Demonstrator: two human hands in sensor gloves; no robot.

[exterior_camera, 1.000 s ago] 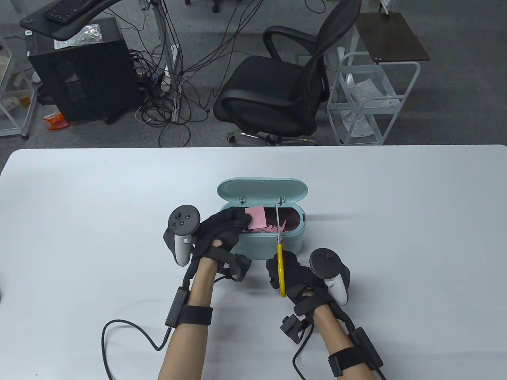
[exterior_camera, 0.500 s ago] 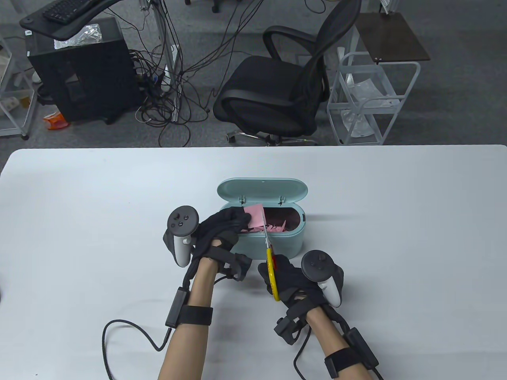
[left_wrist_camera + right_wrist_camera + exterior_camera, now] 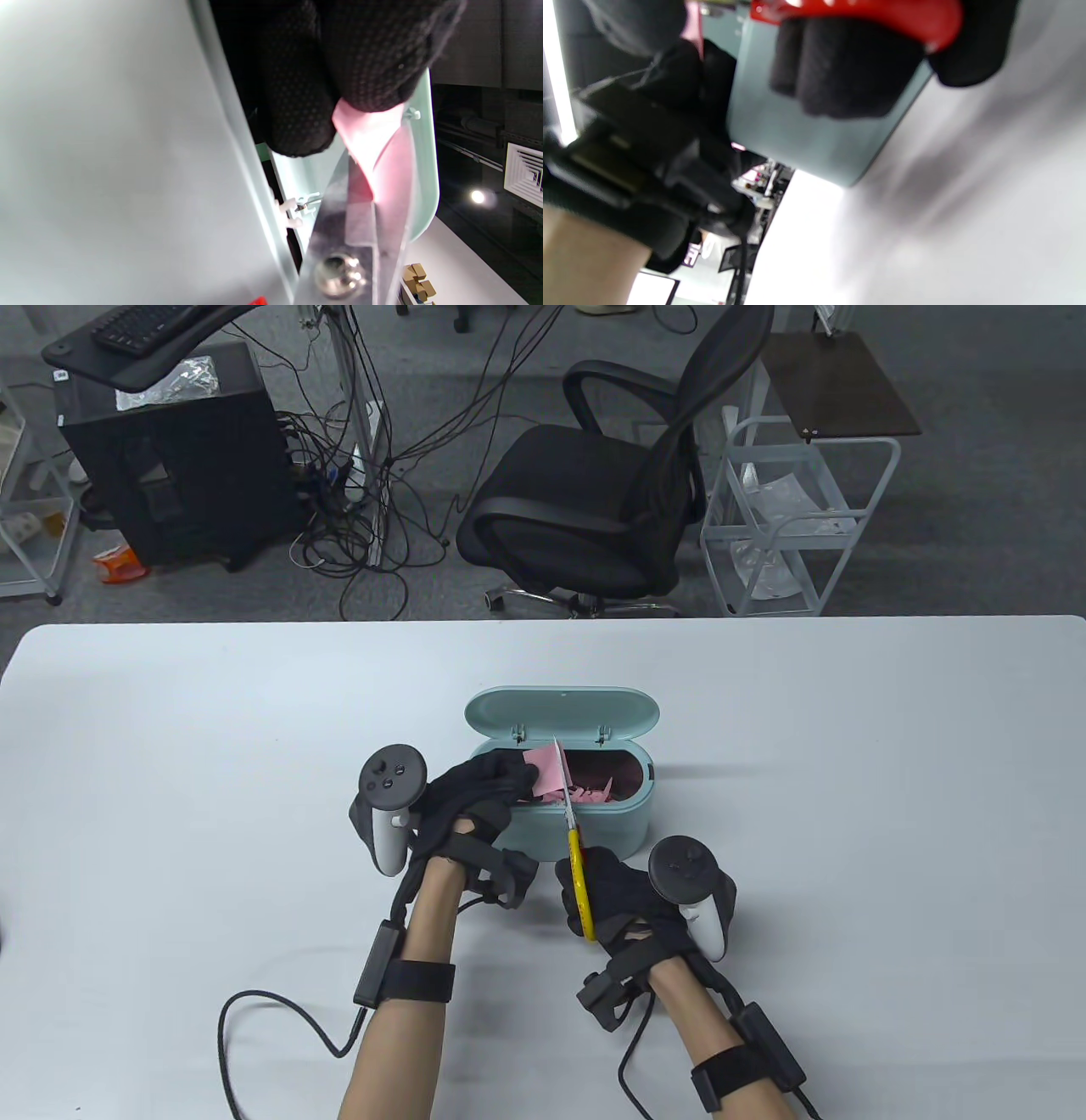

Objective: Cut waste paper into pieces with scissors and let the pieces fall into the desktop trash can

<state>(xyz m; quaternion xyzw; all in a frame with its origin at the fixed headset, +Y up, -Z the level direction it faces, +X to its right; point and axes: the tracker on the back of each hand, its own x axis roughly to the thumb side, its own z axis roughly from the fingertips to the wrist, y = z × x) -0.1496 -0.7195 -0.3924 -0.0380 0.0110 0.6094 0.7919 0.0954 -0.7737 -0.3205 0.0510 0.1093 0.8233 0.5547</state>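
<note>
A mint-green desktop trash can (image 3: 594, 830) stands mid-table with its lid (image 3: 562, 714) tipped back; pink scraps (image 3: 590, 793) lie inside. My left hand (image 3: 488, 789) pinches a pink sheet of paper (image 3: 545, 770) over the can's left end; in the left wrist view the fingertips (image 3: 365, 63) clamp the paper (image 3: 373, 148). My right hand (image 3: 615, 895) grips the yellow-and-red handled scissors (image 3: 573, 848), whose blades run along the paper's right edge. The blades (image 3: 360, 237) meet the sheet in the left wrist view. The right wrist view shows fingers (image 3: 840, 72) curled through a red handle (image 3: 857, 12).
The white table (image 3: 848, 780) spreads wide on both sides of the can. A black cable (image 3: 280, 1018) loops on the table by my left forearm. Beyond the far edge stand an office chair (image 3: 611, 492), a white wire cart (image 3: 797, 517) and a black cabinet.
My right hand shifted left with the scissors, bringing the blades from the can's middle to the pink sheet's right edge. The left hand and paper held still.
</note>
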